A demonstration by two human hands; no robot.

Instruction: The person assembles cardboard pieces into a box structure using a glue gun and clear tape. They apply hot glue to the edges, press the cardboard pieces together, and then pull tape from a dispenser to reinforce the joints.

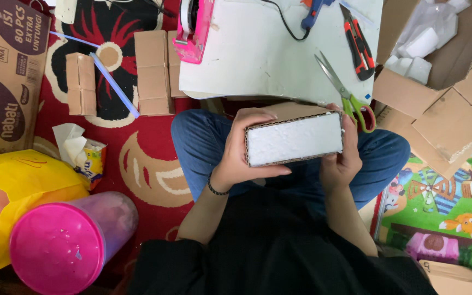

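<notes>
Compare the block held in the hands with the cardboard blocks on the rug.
The held block shows a white foam face edged in cardboard; the rug blocks show plain brown cardboard. The held one is gripped by the left hand and right hand; the others lie untouched. All are rectangular.

Single view, head-mounted, looking nearly straight down onto the wearer's own lap. Close range: the left hand (241, 150) and right hand (338, 158) sit at frame centre, both wrapped around a foam-filled cardboard block (294, 139). The dark torso and forearms enter from the bottom edge, so the camera's "up" points away from the body. Bent knees in jeans (198, 136) fill the middle band. The top edge reaches a white work board (258, 54) on the floor ahead, the left edge a red patterned rug (143, 164), the right edge a colourful play mat (438, 202). No second view, so no overlap.
</notes>
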